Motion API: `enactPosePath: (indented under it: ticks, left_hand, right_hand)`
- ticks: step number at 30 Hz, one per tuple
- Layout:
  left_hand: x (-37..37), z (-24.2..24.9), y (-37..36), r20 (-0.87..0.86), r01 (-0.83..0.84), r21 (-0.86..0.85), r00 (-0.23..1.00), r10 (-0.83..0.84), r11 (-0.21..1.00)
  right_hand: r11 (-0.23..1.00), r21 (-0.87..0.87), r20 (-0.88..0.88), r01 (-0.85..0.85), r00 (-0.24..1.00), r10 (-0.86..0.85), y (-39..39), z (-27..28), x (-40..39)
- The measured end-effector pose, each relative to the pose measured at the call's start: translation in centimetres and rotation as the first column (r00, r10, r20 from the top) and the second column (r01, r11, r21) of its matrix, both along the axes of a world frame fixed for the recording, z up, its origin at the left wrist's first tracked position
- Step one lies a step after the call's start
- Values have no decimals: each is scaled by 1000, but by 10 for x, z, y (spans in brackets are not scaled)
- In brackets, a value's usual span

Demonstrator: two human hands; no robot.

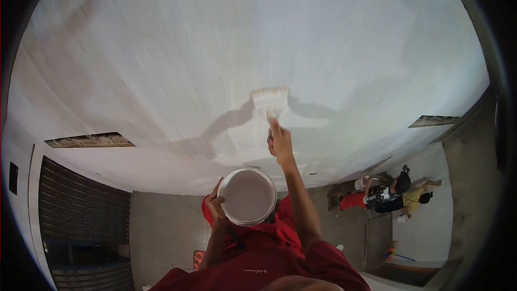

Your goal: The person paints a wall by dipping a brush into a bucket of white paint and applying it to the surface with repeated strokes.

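My right hand point(280, 143) grips the handle of a wide paintbrush point(270, 98). The pale bristles point up and lie against the white wall point(177, 64), where streaks of wet paint show. My left hand point(216, 205) is wrapped around the left side of a round white bucket point(248, 196), its thumb near the rim. Inside the bucket is a smooth light greyish liquid that looks like paint. The bucket is close to my body, below the brush. Shadows of my arm and the brush fall on the wall to both sides.
Two people point(385, 196) are at lower right near another wall, one in dark clothes, one in yellow. A white bucket point(362, 183) is beside them. At lower left stands a dark slatted metal gate point(83, 205). Rectangular openings point(91, 140) cut the wall. Concrete floor point(161, 226) lies below.
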State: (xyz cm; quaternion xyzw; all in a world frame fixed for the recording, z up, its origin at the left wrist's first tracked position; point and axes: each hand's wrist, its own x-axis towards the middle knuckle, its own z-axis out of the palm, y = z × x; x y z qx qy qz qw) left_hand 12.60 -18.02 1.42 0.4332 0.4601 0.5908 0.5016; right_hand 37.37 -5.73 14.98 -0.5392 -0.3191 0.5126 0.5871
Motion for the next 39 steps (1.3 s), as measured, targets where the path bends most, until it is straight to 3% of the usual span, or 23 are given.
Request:
enactPosePath:
  ticks: [3,4,5,8,10,12,14,18,22,24,29,30,32,36,39]
  left_hand:
    - [3,6,-1,-36,4,78,999,-1,997]
    - [2,6,-5,-26,2,85,1000,0,996]
    - [6,11,-1,-15,-5,90,1000,6,996]
    - [9,38,-13,24,8,19,1000,-8,1000]
    - [6,28,-15,34,-4,6,999,4,1000]
    - [6,30,-16,19,-2,27,1000,2,1000]
    - [1,9,-13,-9,-12,83,1000,13,997]
    - [10,39,-16,-42,-33,95,998,38,995]
    - [9,18,-16,-51,-11,89,999,16,996]
    - [9,5,-15,12,-3,97,1000,2,995]
    - [10,13,-15,67,2,-5,998,-1,1000]
    - [9,14,-16,59,-7,-29,998,9,1000]
    - [14,20,-20,28,-21,-13,999,21,1000]
    - [15,18,-20,89,-8,6,996,7,1000]
    - [15,22,-22,42,-8,-13,999,8,1000]
  right_hand:
    - [994,-106,81,-36,996,45,-27,-76,15]
    - [989,-147,110,-16,993,32,-42,-71,13]
    - [982,-189,140,4,990,23,-51,-50,13]
    - [994,86,299,73,949,-95,-68,29,17]
    - [958,264,350,112,914,-204,-72,102,21]
    - [881,470,349,56,905,-244,-59,162,28]
    - [810,585,180,37,968,-174,-55,234,16]
    - [755,655,146,-14,983,-109,-15,299,16]
    - [826,564,149,-23,986,-74,12,278,21]
    - [858,513,144,11,985,-99,17,212,19]
    - [985,151,114,89,988,-107,-12,34,3]
    - [993,69,144,97,984,-106,-19,8,3]
    - [997,-56,39,48,998,-46,-40,-31,11]
    - [986,-163,-39,-42,999,36,-55,-24,19]
    - [998,-19,23,-65,998,65,-41,43,24]
